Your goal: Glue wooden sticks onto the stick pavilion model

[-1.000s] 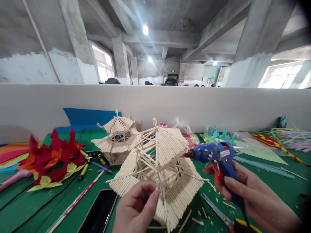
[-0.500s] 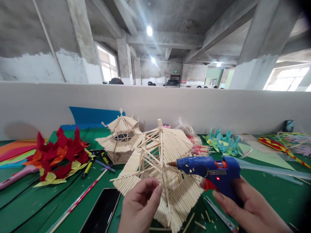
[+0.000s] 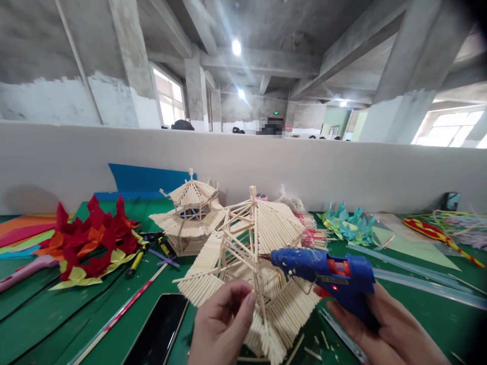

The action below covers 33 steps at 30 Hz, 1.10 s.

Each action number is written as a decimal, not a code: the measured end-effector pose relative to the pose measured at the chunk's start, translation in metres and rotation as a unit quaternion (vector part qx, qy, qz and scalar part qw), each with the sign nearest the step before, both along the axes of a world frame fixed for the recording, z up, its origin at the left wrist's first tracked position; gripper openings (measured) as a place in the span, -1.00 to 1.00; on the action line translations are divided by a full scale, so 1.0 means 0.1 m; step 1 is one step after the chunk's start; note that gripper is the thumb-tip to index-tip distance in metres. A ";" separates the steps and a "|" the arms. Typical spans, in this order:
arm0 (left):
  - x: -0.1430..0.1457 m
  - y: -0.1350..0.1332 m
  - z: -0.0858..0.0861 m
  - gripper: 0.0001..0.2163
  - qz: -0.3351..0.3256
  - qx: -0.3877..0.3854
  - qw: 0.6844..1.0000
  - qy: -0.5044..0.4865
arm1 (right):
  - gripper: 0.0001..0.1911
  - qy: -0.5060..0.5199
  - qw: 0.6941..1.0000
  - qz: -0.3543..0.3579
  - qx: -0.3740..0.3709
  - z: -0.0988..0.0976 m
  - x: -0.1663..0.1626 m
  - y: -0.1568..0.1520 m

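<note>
Pale wooden sticks make up the pagoda model (image 3: 251,263), which stands on the green desk (image 3: 57,314) near its front edge. The left hand (image 3: 222,327) pinches one of the model's sticks between thumb and curled fingers. The right hand (image 3: 384,329) wraps around the grip of a blue glue gun (image 3: 327,274), whose nozzle touches the model's framework. A second stick pagoda (image 3: 190,215) stands just behind. A black phone (image 3: 160,329) lies at the front edge, red paper flowers (image 3: 91,238) toward the left.
</note>
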<state>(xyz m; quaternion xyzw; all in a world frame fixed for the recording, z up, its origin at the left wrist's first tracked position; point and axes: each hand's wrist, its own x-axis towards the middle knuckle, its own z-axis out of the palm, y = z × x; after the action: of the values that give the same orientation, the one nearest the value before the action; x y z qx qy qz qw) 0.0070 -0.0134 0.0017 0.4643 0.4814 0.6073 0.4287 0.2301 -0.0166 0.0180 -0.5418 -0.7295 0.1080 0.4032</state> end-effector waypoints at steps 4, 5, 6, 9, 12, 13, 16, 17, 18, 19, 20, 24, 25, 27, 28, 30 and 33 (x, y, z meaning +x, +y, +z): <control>0.05 -0.03 0.03 -0.91 0.022 -0.003 1.000 -0.017 | -0.65 -0.009 0.999 0.018 0.027 -0.05 0.03 0.00; 0.06 -0.03 0.03 -0.92 0.029 -0.003 0.999 -0.021 | -0.65 -0.020 0.999 0.023 0.028 -0.07 0.04 0.00; 0.07 -0.04 0.03 -0.93 0.035 -0.002 0.999 -0.023 | -0.63 -0.031 0.999 0.024 0.033 -0.09 0.06 0.00; 0.07 -0.04 0.03 -0.93 0.035 -0.002 0.999 -0.027 | -0.56 -0.054 0.996 0.015 0.065 -0.14 0.08 0.00; 0.05 -0.03 0.02 -0.92 0.028 -0.001 0.999 -0.025 | -0.41 -0.065 0.992 0.032 0.100 -0.16 0.07 0.02; 0.05 -0.02 0.02 -0.91 0.021 -0.001 1.000 -0.022 | -0.37 -0.068 0.992 0.035 0.104 -0.16 0.06 0.02; 0.04 -0.02 0.02 -0.90 0.018 -0.004 1.000 -0.019 | -0.37 -0.075 0.992 0.022 0.099 -0.17 0.07 0.04; 0.05 -0.03 0.03 -0.91 0.023 -0.007 0.999 -0.022 | -0.40 -0.077 0.993 0.021 0.091 -0.18 0.08 0.04; 0.05 -0.03 0.03 -0.91 0.031 -0.009 0.999 -0.026 | -0.44 -0.077 0.993 0.021 0.082 -0.18 0.09 0.03; 0.05 -0.04 0.03 -0.92 0.038 -0.011 0.999 -0.030 | -0.48 -0.075 0.994 0.022 0.071 -0.19 0.10 0.03; 0.06 -0.05 0.03 -0.92 0.038 -0.013 0.999 -0.032 | -0.50 -0.073 0.995 0.022 0.061 -0.19 0.11 0.02; 0.06 -0.05 0.02 -0.92 0.033 -0.014 0.999 -0.032 | -0.52 -0.063 0.996 0.017 0.063 -0.20 0.13 0.01; 0.06 -0.05 0.01 -0.92 0.030 -0.014 0.999 -0.031 | -0.54 -0.063 0.996 0.025 0.063 -0.21 0.14 0.01; 0.05 -0.05 0.01 -0.92 0.026 -0.012 0.999 -0.031 | -0.58 -0.071 0.995 0.031 0.060 -0.27 0.17 0.01; 0.05 -0.04 0.00 -0.92 0.025 -0.010 0.999 -0.028 | -0.60 -0.081 0.995 0.017 0.060 -0.30 0.19 0.01; 0.04 -0.04 0.00 -0.91 0.025 -0.008 0.999 -0.023 | -0.63 -0.104 0.991 -0.036 0.071 -0.37 0.23 0.01; 0.05 -0.05 0.01 -0.92 0.028 -0.009 0.999 -0.025 | -0.60 -0.124 0.986 -0.080 0.077 -0.39 0.25 0.00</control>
<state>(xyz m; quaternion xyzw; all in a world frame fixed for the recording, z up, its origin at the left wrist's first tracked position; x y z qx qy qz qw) 0.0124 -0.0184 0.0030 0.4314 0.4893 0.6261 0.4272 0.2553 -0.0165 -0.0213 -0.5751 -0.7341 -0.0495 0.3576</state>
